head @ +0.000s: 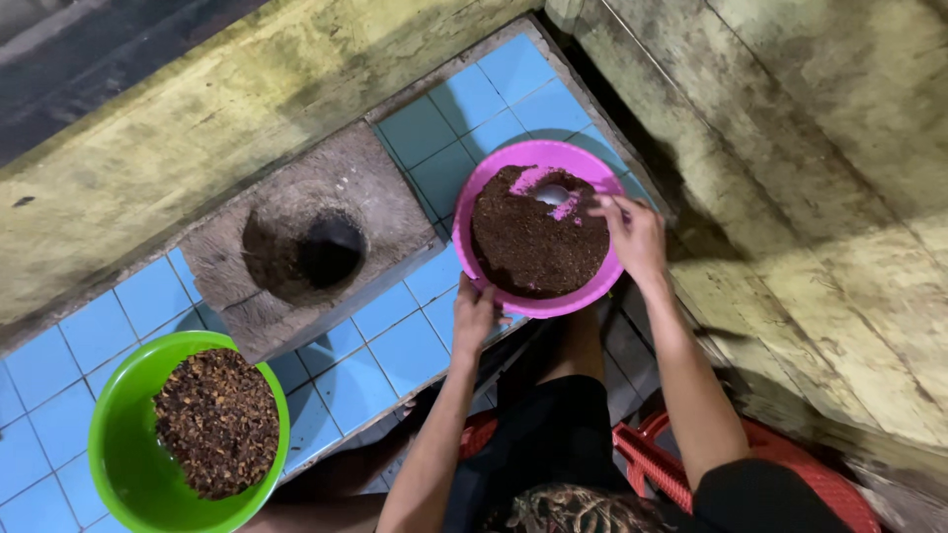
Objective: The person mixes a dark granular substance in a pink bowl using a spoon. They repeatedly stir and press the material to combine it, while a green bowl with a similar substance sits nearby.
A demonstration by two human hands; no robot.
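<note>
Pink bowl of brown grounds, left hand gripping its rim, right hand pinching inside.

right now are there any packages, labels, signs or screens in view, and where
None: no package, label, sign or screen shows.
Pink bowl: round, on the blue tiled ledge, holding fine brown grounds; left hand on its near rim, right hand on its right edge.
Green bowl: round, at the lower left, holding coarse dark brown bits.
Stone mortar: grey block with a round hollow, between the bowls.
</note>
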